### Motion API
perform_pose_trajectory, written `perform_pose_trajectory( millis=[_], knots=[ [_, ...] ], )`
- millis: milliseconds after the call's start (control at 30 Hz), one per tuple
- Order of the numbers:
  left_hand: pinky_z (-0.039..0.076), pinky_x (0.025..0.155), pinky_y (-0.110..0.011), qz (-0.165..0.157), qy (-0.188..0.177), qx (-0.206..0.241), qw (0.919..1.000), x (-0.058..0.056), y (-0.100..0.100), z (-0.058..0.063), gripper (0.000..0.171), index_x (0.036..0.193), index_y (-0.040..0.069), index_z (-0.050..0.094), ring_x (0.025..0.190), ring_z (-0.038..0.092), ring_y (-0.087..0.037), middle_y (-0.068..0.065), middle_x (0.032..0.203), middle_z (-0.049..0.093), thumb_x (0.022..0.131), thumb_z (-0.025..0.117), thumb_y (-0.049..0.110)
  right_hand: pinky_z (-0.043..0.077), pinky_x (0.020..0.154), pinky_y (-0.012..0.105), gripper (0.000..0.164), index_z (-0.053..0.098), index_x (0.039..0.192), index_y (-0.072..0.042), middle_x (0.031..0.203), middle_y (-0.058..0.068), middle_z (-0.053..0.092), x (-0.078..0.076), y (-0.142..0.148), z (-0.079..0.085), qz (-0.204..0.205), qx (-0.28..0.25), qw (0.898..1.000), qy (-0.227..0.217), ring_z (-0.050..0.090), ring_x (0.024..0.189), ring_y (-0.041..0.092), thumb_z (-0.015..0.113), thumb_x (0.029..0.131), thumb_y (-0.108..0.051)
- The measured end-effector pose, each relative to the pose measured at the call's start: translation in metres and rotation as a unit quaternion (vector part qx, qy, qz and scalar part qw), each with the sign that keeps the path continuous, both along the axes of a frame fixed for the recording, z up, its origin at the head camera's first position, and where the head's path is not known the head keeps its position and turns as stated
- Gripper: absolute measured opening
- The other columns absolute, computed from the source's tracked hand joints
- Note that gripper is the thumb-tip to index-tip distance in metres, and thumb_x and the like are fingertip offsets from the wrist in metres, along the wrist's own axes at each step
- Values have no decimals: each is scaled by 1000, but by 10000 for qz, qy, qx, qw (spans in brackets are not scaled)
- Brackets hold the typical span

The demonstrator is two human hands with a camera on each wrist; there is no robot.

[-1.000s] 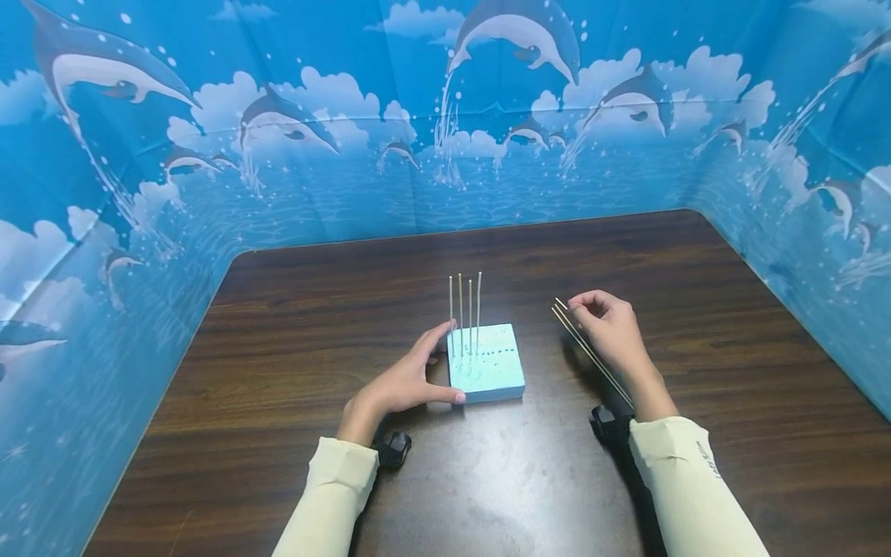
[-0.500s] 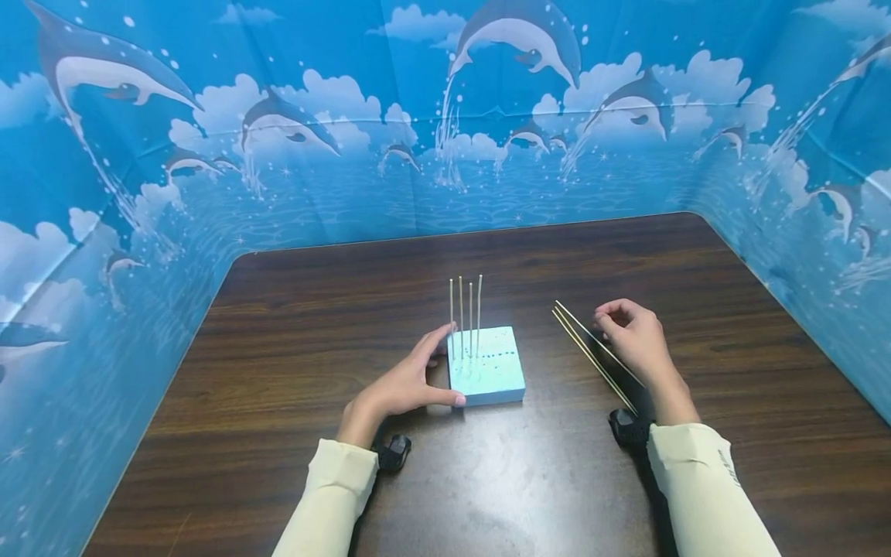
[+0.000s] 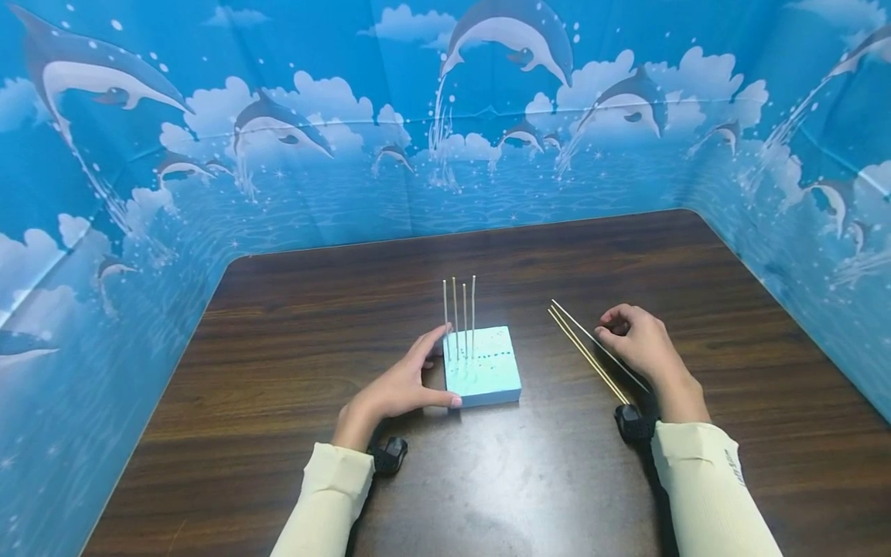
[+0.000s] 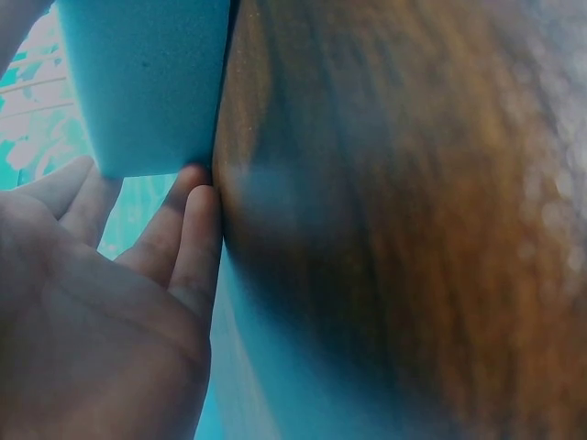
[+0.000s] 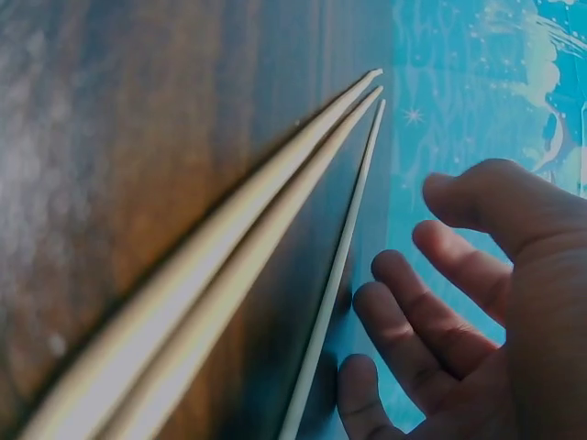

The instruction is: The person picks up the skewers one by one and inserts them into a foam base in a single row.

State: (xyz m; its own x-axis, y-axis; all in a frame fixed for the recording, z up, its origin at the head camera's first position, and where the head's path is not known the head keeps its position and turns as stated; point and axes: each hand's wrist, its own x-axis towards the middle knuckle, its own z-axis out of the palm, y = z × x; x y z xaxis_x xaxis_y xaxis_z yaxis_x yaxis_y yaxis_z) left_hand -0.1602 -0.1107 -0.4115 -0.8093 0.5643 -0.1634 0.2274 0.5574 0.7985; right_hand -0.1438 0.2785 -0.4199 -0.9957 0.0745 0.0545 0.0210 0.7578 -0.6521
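A pale blue foam block (image 3: pixel 490 379) with small holes in its top lies on the table, and several thin wooden sticks (image 3: pixel 455 309) stand upright near its left side. My left hand (image 3: pixel 391 389) grips the block's left side, thumb at the near corner and fingers at the far one. In the left wrist view, fingertips touch the block (image 4: pixel 147 82). Two loose sticks (image 3: pixel 589 359) lie side by side to the right, and a single stick (image 3: pixel 585 331) lies at a slight angle beside them. Just right of these, my right hand (image 3: pixel 643 348) is loosely curled, holding nothing; the right wrist view shows its thumb and fingers apart.
The dark wood-grain table (image 3: pixel 313 309) carries the block and sticks. A blue dolphin-print cloth (image 3: pixel 334 178) rises behind the table and along both sides. Dark wrist cameras (image 3: pixel 388 455) sit at both cuffs.
My right hand has moved right and slightly toward me, away from the far ends of the loose sticks. The single stick now lies apart from the pair. My left hand keeps its grip.
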Motion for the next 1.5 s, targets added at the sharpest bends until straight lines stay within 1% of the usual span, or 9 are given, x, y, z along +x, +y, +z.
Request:
perform_pose_trajectory(
  millis=[167,300,600,867,1000,1133,1267,1400,1500],
  knots=[
    [32,113,-53,-11,-10,24,10000,0,0,2,113,159,34,11,142,34,-26,7,163,15,75,85,46,44,82,52,27,65,109,0,106,19,61,0,2,1,199,214,9993,-229,55,96,34,69,92,-20],
    [31,114,-53,-24,-6,38,10000,0,0,2,112,159,36,11,142,34,-26,7,163,15,75,85,45,43,84,54,29,66,109,0,108,20,59,-1,2,1,242,224,9984,-457,54,99,35,71,91,-21],
    [31,114,-51,-52,39,60,10000,-1,0,1,113,159,34,11,142,32,-22,8,162,16,75,85,46,43,77,45,18,68,91,-3,98,15,60,1,5,-3,188,364,9987,-310,54,88,30,73,88,-20],
    [30,114,-53,-30,29,49,10000,-1,0,3,113,159,36,11,143,32,-23,7,163,16,75,85,46,40,71,35,16,70,77,-9,93,9,58,2,3,-1,104,417,9977,-530,51,82,24,66,89,-18],
    [30,114,-53,-33,36,77,10000,-1,0,2,113,159,35,11,142,32,-23,7,163,17,74,85,45,40,68,33,17,69,76,-8,88,8,62,2,3,-1,86,398,9975,-578,52,77,22,66,89,-18],
    [30,114,-53,-30,20,89,10000,-1,0,1,113,159,37,11,143,31,-23,7,163,16,74,86,45,41,70,34,17,69,79,-7,89,9,63,3,2,0,48,338,9976,-604,53,76,22,66,90,-20],
    [30,114,-53,-20,11,76,10000,-1,0,0,113,159,36,10,144,30,-22,8,163,16,74,85,45,42,67,33,18,69,85,-4,88,10,64,4,1,0,-44,149,9988,-466,54,74,21,64,91,-20],
    [31,114,-53,-10,-5,59,10000,-1,1,0,114,159,34,11,143,31,-22,8,162,17,74,85,46,40,57,29,18,69,87,0,79,9,67,4,-2,6,-187,-86,9998,50,50,63,18,63,92,-17],
    [31,113,-53,25,-20,36,10000,0,0,0,113,159,36,11,143,32,-21,8,162,17,74,85,47,38,53,27,16,69,87,0,78,10,68,3,-9,16,-249,-286,9981,495,47,60,15,65,92,-15]
  ],
)
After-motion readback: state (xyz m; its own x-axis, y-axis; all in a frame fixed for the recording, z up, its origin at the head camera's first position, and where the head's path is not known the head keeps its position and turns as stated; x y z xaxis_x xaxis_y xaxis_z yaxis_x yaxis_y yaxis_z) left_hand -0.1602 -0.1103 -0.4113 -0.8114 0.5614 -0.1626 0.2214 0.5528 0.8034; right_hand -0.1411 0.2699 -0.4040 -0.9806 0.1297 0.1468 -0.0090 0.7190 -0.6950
